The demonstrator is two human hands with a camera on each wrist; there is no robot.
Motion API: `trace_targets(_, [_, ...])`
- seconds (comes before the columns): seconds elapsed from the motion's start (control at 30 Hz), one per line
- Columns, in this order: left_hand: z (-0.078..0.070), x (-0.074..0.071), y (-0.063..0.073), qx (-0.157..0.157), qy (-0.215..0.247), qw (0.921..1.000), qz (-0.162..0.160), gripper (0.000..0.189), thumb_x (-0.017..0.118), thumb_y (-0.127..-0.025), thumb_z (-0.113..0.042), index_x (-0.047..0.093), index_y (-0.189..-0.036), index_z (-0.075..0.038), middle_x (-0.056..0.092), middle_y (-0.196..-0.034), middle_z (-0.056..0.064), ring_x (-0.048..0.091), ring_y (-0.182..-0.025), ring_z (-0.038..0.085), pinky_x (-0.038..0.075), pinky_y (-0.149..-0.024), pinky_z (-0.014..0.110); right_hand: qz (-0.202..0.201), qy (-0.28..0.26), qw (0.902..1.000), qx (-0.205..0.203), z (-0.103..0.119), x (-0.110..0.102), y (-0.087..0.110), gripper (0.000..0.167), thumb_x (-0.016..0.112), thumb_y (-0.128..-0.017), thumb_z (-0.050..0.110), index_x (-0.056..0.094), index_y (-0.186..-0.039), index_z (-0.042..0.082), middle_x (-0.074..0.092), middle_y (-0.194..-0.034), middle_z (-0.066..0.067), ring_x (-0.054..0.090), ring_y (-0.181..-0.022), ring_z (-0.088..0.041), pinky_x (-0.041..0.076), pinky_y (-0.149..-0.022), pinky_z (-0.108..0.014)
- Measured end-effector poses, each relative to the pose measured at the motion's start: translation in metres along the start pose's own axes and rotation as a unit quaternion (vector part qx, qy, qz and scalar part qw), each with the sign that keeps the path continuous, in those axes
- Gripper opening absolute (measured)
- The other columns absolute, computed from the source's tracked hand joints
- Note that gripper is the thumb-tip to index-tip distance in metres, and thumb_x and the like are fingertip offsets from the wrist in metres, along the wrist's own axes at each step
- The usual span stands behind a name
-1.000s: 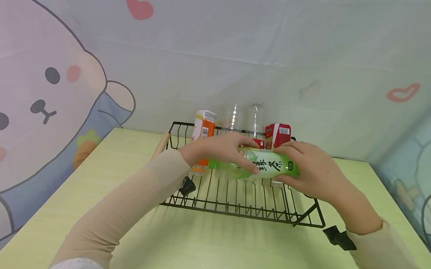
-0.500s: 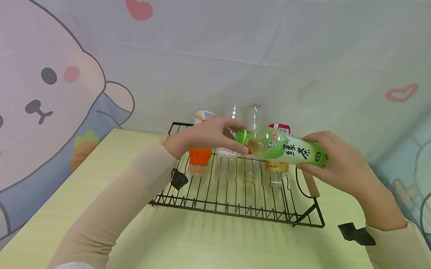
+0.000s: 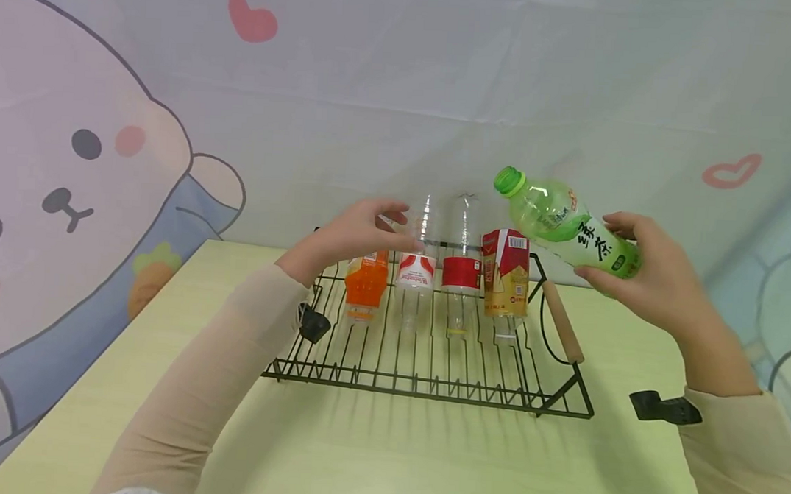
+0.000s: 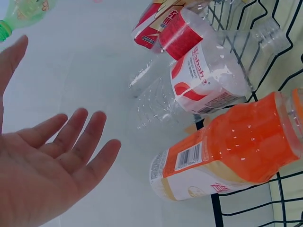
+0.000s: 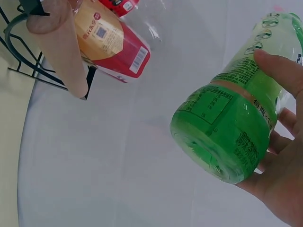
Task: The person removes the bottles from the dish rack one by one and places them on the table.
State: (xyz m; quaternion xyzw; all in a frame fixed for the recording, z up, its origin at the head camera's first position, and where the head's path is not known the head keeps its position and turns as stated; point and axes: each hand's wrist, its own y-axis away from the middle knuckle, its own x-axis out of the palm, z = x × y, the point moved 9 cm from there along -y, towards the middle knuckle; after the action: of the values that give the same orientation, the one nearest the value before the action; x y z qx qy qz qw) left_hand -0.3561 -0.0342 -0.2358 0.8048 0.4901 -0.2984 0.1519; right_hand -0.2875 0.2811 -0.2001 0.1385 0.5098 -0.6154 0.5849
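Observation:
A green tea bottle (image 3: pixel 571 229) with a green cap is gripped near its base by my right hand (image 3: pixel 659 277), held tilted above the rack's right side with the cap toward the upper left. In the right wrist view the thumb and fingers wrap round the green bottle (image 5: pixel 236 118). My left hand (image 3: pixel 352 234) is above the rack's left part, in front of an orange drink bottle (image 3: pixel 366 286). Seen from the left wrist, this hand (image 4: pixel 52 161) has its fingers spread and nothing in its grasp.
On the black wire rack (image 3: pixel 389 387) lie bottles cap-down toward me: the orange one, a clear one with a white-red label (image 3: pixel 416 271), a clear red-labelled one (image 3: pixel 461 273) and a red-and-gold one (image 3: pixel 505 274). A wooden handle (image 3: pixel 562 320) stands at the rack's right. A printed cloth hangs behind.
The green tea bottle has risen and moved right with my right hand, its cap end tilting up. My left hand has come off the bottle and shifted left.

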Motion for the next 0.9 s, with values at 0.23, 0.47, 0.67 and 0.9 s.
trace_targets(0.23, [0.016,-0.018,0.000,-0.024,0.057,0.9938,-0.092,0.080,0.072,-0.084,-0.042,0.034,-0.149,-0.013,0.048,-0.138,0.006,0.049,-0.123,0.024,0.046,-0.099,0.043,-0.008,-0.035,0.9984,0.043,-0.018,-0.002,-0.008,0.081,0.077,-0.080,0.014,0.032,-0.146,0.002,0.043,-0.134,-0.028,0.042,-0.119,-0.044,0.038,-0.088,-0.055])
trace_targets(0.47, [0.033,-0.032,0.001,-0.048,0.087,0.9776,-0.186,0.080,0.071,-0.085,-0.042,0.033,-0.149,-0.013,0.047,-0.140,0.007,0.048,-0.121,0.025,0.045,-0.099,0.042,-0.017,-0.054,0.9967,0.058,-0.039,0.004,-0.012,0.077,0.074,-0.084,0.020,0.032,-0.146,0.001,0.040,-0.132,-0.027,0.041,-0.118,-0.045,0.037,-0.090,-0.062])
trace_targets(0.67, [0.048,-0.037,0.001,-0.062,0.101,0.9645,-0.236,0.080,0.070,-0.086,-0.039,0.030,-0.150,-0.010,0.043,-0.143,0.012,0.044,-0.124,0.028,0.045,-0.100,0.042,-0.018,-0.065,0.9935,0.092,-0.059,0.009,-0.015,0.072,0.070,-0.088,0.028,0.034,-0.143,-0.001,0.035,-0.135,-0.023,0.038,-0.121,-0.041,0.038,-0.093,-0.060])
trace_targets(0.9, [0.064,-0.038,-0.004,-0.061,0.118,0.9516,-0.277,0.083,0.072,-0.085,-0.039,0.029,-0.150,-0.009,0.040,-0.143,0.014,0.042,-0.123,0.029,0.045,-0.098,0.042,-0.029,-0.077,0.9883,0.128,-0.085,0.016,-0.020,0.072,0.066,-0.090,0.036,0.034,-0.141,-0.002,0.036,-0.136,-0.021,0.041,-0.121,-0.041,0.039,-0.094,-0.058])
